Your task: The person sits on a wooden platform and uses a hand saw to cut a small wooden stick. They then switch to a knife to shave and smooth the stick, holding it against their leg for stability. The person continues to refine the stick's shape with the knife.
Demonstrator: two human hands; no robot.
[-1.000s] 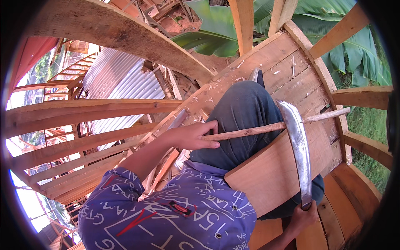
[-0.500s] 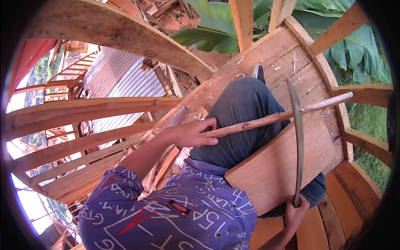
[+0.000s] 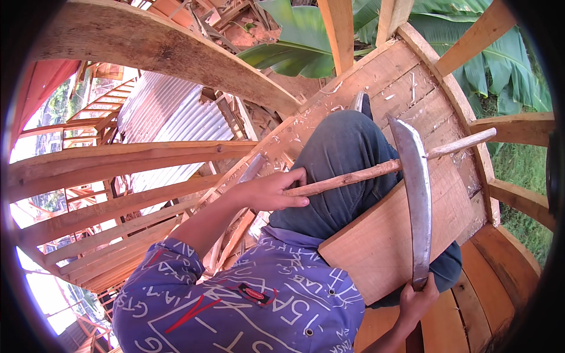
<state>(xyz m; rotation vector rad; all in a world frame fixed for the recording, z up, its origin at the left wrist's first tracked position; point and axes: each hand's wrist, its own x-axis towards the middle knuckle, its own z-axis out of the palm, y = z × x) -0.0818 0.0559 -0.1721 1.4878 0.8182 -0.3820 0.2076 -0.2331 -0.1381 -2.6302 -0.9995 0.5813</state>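
Note:
My left hand (image 3: 275, 189) is closed round the near end of a peeled wooden stick (image 3: 347, 179). The stick runs up to the right across my raised knee. In my right hand (image 3: 419, 300) I grip the dark handle of a machete (image 3: 419, 217). Its long, slightly curved blade points away from me, with the broad side facing up, and crosses over the stick. Part of the stick is hidden beneath the blade. A flat wooden board (image 3: 376, 247) lies slanted over my lap, under the blade.
I sit on a curved plank floor (image 3: 406, 70) strewn with wood shavings. Wooden ribs and rails, including a thick beam (image 3: 159, 53), rise around it. Another metal blade-like piece (image 3: 253, 167) lies by my left forearm. Corrugated metal sheets (image 3: 176, 117) and banana leaves (image 3: 306, 35) are outside.
The machete has turned from edge-on to showing its broad side, and its tip has shifted left. My left hand and the stick have hardly moved.

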